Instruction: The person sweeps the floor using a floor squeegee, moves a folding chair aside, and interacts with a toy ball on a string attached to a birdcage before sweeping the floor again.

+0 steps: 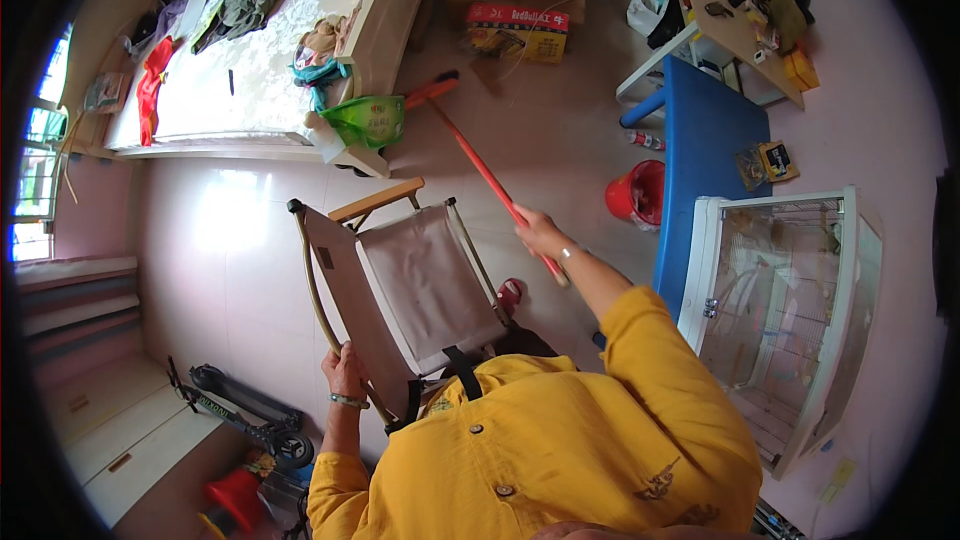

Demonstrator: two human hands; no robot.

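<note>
The right hand [540, 233] has its fingers clamped on a red broom handle [480, 168] slanting across the floor toward the bed's corner. The left hand [343, 372] has its fingers wrapped round the frame of a folding chair [420, 280] standing on the floor.

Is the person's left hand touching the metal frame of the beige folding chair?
Touching. The head view shows the left hand closed around the folding chair's metal frame at its lower end.

Head-worn fisheye, steeply downward, wide.
</note>
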